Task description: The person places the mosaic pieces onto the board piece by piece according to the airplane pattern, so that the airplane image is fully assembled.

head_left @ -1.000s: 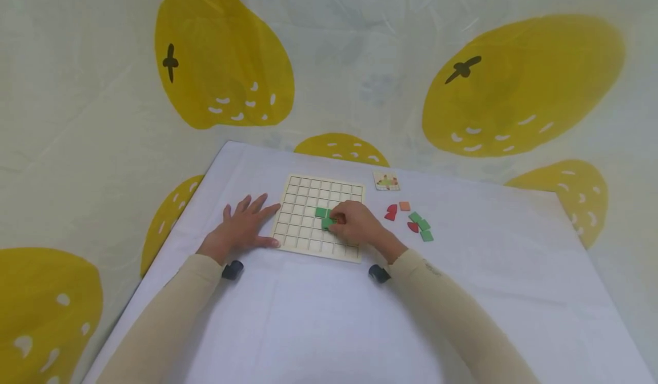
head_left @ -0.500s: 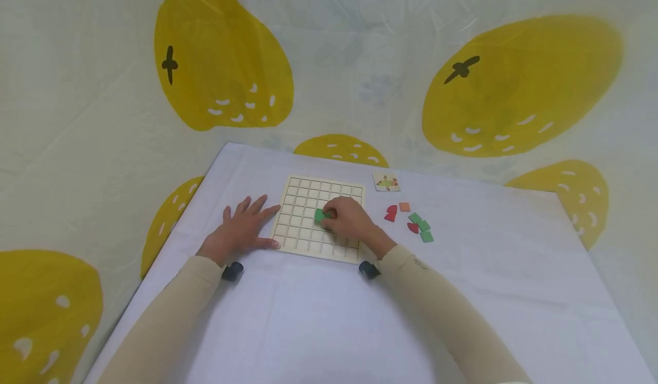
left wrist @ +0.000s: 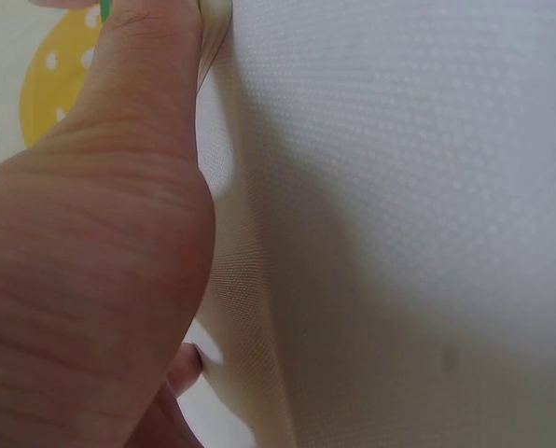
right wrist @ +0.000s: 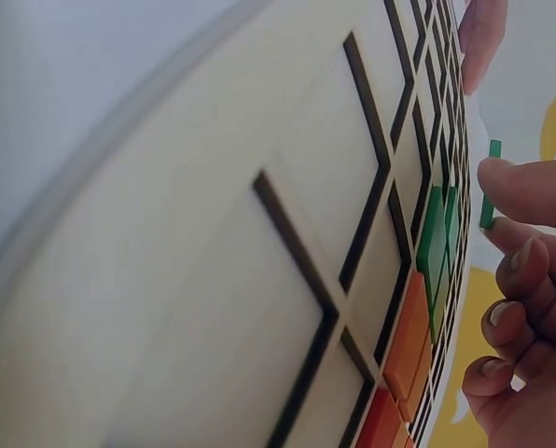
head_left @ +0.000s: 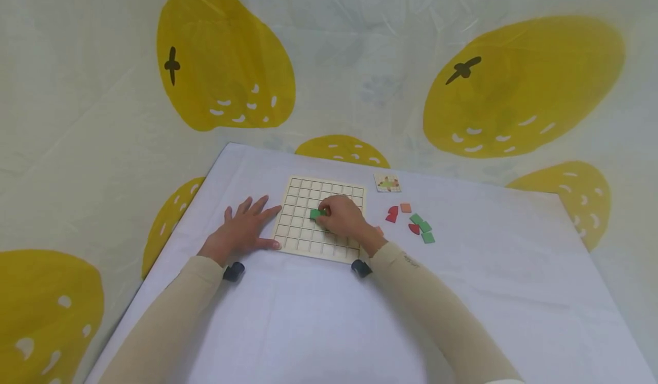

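My right hand (head_left: 343, 217) is over the middle of the cream gridded board (head_left: 294, 224). In the right wrist view, its thumb and forefinger pinch a thin green square tile (right wrist: 491, 185) on edge, apart from the board; the other fingers curl inward. Green tiles (right wrist: 432, 243), orange tiles (right wrist: 409, 341) and a red piece (right wrist: 381, 425) lie in the grid nearby, mostly hidden by the hand in the head view. My left hand (head_left: 240, 230) lies spread at the board's left edge, thumb and forefinger touching it. Mostly its thumb (left wrist: 147, 75) fills the left wrist view.
Right of the board lie red curved pieces (head_left: 392, 214), an orange square (head_left: 405, 207), several green squares (head_left: 424, 227) and another red piece (head_left: 414, 229). A small pattern card (head_left: 387, 182) lies behind them. Another orange piece (head_left: 378, 231) shows beside my right wrist. White cloth (head_left: 298, 321) covers the table.
My right hand has shifted left across the board with its green tile. An orange piece has come into sight by the right wrist. The left hand stays in place.
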The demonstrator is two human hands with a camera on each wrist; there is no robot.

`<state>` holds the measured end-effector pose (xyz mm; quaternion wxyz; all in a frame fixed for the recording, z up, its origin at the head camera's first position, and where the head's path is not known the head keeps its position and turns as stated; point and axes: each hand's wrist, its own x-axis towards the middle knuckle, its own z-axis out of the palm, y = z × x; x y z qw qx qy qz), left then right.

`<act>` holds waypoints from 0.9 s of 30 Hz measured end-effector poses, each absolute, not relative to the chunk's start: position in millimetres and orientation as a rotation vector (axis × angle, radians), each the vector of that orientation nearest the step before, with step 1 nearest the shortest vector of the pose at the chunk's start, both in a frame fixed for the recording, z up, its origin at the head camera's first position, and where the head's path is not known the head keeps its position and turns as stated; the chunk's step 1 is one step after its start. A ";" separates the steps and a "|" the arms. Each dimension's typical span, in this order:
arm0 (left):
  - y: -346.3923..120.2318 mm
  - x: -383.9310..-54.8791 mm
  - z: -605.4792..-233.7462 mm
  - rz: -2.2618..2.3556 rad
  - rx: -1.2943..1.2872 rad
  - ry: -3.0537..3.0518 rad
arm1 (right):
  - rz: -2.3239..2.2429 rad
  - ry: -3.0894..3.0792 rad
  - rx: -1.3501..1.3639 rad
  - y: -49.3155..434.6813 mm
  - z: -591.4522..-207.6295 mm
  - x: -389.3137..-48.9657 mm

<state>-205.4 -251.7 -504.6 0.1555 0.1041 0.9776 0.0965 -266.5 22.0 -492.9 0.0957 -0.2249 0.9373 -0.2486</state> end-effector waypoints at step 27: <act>-252.8 -211.4 -504.1 0.264 0.301 2.818 | -0.662 2.832 -0.600 0.7 -500.4 -271.7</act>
